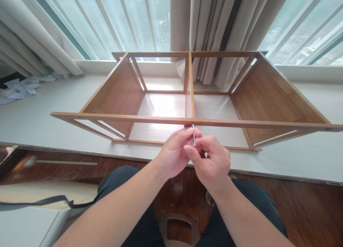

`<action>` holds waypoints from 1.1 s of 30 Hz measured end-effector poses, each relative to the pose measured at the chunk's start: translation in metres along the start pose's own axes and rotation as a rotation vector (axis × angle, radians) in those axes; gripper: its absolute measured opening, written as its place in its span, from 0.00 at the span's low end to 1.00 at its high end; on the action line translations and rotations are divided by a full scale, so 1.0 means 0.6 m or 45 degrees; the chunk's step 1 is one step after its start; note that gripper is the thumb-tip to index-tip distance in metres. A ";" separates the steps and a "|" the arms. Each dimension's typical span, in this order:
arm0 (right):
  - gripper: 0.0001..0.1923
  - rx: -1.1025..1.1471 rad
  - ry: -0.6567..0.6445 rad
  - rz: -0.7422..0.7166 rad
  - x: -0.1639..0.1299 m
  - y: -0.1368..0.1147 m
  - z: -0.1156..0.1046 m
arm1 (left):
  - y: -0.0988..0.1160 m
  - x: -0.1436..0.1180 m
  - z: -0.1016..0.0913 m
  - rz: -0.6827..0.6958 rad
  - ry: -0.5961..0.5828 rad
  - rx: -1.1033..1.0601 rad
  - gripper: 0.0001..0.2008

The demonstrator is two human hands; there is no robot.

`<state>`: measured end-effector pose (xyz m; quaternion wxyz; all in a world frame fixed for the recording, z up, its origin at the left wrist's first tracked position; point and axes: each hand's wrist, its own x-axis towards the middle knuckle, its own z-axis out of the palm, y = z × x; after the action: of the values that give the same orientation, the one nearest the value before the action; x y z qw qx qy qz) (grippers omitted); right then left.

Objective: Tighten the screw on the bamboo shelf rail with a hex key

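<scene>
A wooden shelf frame (120,117) with a middle divider (190,86) lies on the white ledge. At the middle of its near rail, a thin silver hex key (194,137) stands with its far end at a hole below the divider. My left hand (174,152) closes its thumb and fingertips around the key's shaft, close to the rail. Just below, my right hand (213,161) is closed, thumb and forefinger pinching the key's bent end. Any screw under the key's tip is hidden.
The white ledge (302,161) runs below barred windows and grey curtains (214,32). Crumpled white papers (20,88) lie at its left end. Below are a wooden floor (302,211), a brown stool (179,222) between my legs, and a black strap (48,201) at left.
</scene>
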<state>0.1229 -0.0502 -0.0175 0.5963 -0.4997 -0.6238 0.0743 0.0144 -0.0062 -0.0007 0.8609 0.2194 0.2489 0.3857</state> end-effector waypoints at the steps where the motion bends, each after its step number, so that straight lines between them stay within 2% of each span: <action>1: 0.14 0.011 -0.003 0.008 0.000 0.000 0.000 | 0.001 0.000 -0.001 0.004 -0.002 0.016 0.11; 13: 0.14 0.021 -0.022 0.004 0.000 -0.002 -0.001 | 0.002 0.003 -0.006 0.013 -0.077 0.059 0.12; 33: 0.09 0.195 -0.087 0.105 -0.010 0.005 -0.003 | 0.002 0.004 -0.013 -0.014 -0.029 0.146 0.14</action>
<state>0.1247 -0.0542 -0.0231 0.6077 -0.4750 -0.6152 0.1633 0.0104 -0.0019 -0.0069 0.8518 0.2712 0.2620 0.3636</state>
